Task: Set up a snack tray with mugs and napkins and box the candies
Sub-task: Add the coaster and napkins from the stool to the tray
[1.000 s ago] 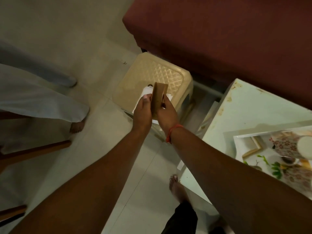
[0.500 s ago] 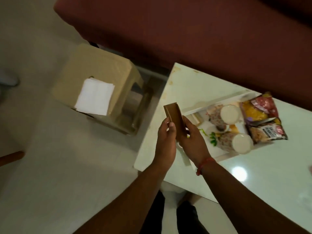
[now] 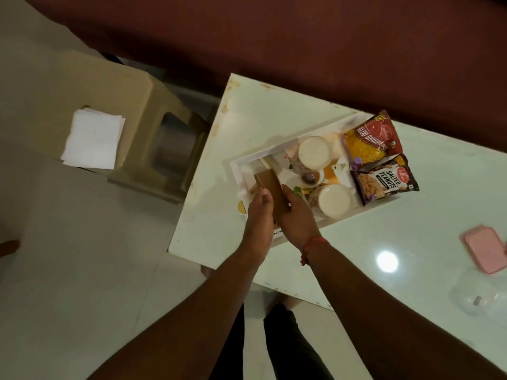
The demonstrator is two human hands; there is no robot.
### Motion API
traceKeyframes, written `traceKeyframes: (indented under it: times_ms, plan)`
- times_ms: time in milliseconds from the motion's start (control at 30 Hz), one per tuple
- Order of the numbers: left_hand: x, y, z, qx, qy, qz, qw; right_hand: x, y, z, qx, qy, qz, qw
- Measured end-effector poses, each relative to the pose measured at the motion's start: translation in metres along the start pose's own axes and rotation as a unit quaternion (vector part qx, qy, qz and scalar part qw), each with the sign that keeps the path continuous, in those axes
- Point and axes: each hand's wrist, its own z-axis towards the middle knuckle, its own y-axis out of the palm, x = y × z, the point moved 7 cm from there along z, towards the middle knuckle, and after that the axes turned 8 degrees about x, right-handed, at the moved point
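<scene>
Both hands, brown holder now over tray.

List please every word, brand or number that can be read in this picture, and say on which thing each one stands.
"SALTED PEANUTS": on the dark snack packet at the tray's right end.
"ALOO BHUJ...": on the red and yellow snack packet; the word's end is not clear.
The round brand marks and small print on both packets are too blurred to read.
</scene>
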Motion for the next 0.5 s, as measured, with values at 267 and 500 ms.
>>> traceKeyframes:
  times_ms: [267, 500]
  plan:
    - [-0.009, 0.002, 0.003, 0.016, -0.006, -0.012, 1.000, 0.016, 0.007, 0.008, -0.007, 0.003, -0.002, 1.000]
    - [-0.004, -0.003, -0.004, 0.039, -0.007, -0.036, 0.999, 0.022, 0.004, -0.003, 0.004, 0.030, -0.052, 0.998]
